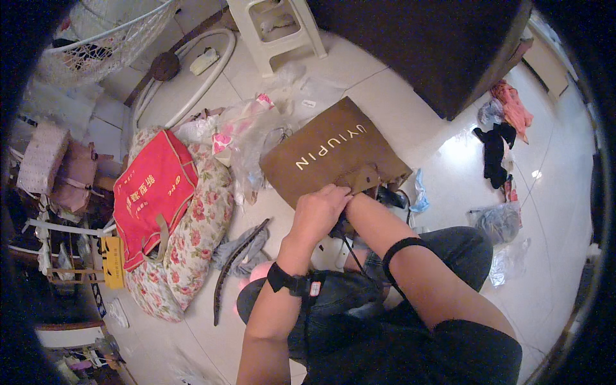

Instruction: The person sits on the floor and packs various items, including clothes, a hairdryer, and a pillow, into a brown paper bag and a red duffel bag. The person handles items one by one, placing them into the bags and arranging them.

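Note:
A brown paper shopping bag [327, 147] with large pale lettering lies on the tiled floor in front of me. Its mouth faces my body. My left hand [322, 207] pinches the rim of that mouth, fingers bent over the edge near a twisted brown cord handle [353, 178]. My right forearm [385, 231], with a black band above it, reaches into the opening. The right hand itself is hidden inside the bag. Dark, glossy items [392, 197] show at the mouth beside the forearm; what they are I cannot tell.
A red fabric bag [156, 197] rests on a floral cushion [199, 231] at left. Clear plastic bags [250, 154] lie beside the brown bag. A white plastic stool [284, 36] stands beyond. To the right are a blue face mask [420, 190] and black cloth [494, 154].

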